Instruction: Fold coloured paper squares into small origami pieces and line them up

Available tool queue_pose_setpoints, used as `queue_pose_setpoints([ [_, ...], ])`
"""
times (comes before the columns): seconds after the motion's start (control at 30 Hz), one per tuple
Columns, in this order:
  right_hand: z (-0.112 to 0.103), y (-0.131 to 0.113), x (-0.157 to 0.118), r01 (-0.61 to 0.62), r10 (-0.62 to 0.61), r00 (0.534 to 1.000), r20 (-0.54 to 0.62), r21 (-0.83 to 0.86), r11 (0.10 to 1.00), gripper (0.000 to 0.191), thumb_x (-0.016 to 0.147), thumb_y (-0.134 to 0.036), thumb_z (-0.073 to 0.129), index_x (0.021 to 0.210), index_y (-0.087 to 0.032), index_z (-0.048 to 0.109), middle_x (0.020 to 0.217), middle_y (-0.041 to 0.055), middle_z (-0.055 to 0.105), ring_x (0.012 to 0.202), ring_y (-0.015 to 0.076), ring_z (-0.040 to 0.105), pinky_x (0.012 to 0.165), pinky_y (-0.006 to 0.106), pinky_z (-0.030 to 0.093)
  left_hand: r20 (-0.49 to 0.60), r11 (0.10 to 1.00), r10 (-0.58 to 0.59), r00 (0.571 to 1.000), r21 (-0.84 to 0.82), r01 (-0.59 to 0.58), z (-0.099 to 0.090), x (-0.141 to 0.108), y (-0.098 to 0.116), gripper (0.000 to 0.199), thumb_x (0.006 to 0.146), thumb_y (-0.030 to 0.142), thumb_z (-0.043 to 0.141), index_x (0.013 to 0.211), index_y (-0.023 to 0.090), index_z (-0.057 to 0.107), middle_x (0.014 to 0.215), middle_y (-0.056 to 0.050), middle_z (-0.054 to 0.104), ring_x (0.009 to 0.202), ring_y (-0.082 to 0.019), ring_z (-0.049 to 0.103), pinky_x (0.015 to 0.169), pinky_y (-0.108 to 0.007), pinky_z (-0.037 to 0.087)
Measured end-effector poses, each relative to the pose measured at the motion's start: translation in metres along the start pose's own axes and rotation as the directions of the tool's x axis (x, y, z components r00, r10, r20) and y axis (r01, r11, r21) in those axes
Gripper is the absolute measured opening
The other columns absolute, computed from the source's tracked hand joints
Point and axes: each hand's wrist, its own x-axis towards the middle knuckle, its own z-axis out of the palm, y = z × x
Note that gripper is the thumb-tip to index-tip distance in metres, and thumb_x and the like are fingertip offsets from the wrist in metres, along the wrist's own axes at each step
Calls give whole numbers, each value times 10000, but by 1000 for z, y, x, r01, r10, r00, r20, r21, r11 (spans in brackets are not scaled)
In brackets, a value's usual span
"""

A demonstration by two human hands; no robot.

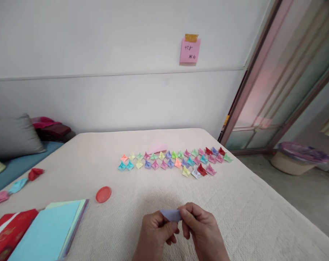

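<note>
Between my two hands, above the near middle of the cloth-covered table (120,224), is a small folded piece of lavender paper (172,215). My left hand (156,232) pinches its left side, thumb in front and fingers curled behind. At its right end, my right hand (201,226) grips the paper between thumb and index finger. Part of the paper is hidden by the fingers. Beyond my hands stand rows of small folded paper boats (155,164) in many colours, among them a dark red boat (201,169) and a yellow boat (186,172).
On the left lie a red round lid (103,194), a stack of coloured paper (48,228), a red packet (10,232) and a few folded papers (18,185). A grey cushion (14,134) rests farther back. A pink note (190,51) is taped to the wall. A bin (292,159) stands right.
</note>
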Motion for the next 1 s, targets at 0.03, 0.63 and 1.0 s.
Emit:
queue_pose_setpoints([
  [0.03, 0, 0, 0, 6, -6, 1000, 12, -10, 1000, 252, 765, -385, 676, 654, -162, 641, 401, -51, 467, 445, 109, 442, 507, 259, 342, -18, 1000, 23, 1000, 12, -22, 0, -1, 0, 196, 673, 310, 692, 645, 116, 685, 541, -15, 619, 432, -99, 507, 441, -213, 373],
  [0.63, -1, -1, -7, 494, -481, 838, 257, -731, 471, 91, 797, -142, 561, 771, -224, 530, 878, 16, 521, 583, 109, 481, 530, 241, 406, 43, 754, 421, 906, 539, -376, -11, -4, 4, 129, 819, 180, 562, 716, 181, 639, 625, 15, 590, 579, -118, 516, 551, -196, 358],
  [1.0, -3, -17, 1, 21, 44, 969, 243, -258, 966, 178, 812, -310, 553, 709, -173, 600, 556, -39, 426, 506, 104, 357, 471, 236, 256, 98, 979, 144, 985, 132, -157, -17, -4, 24, 339, 888, 416, 494, 737, 155, 648, 584, 7, 537, 570, -112, 462, 554, -224, 347],
])
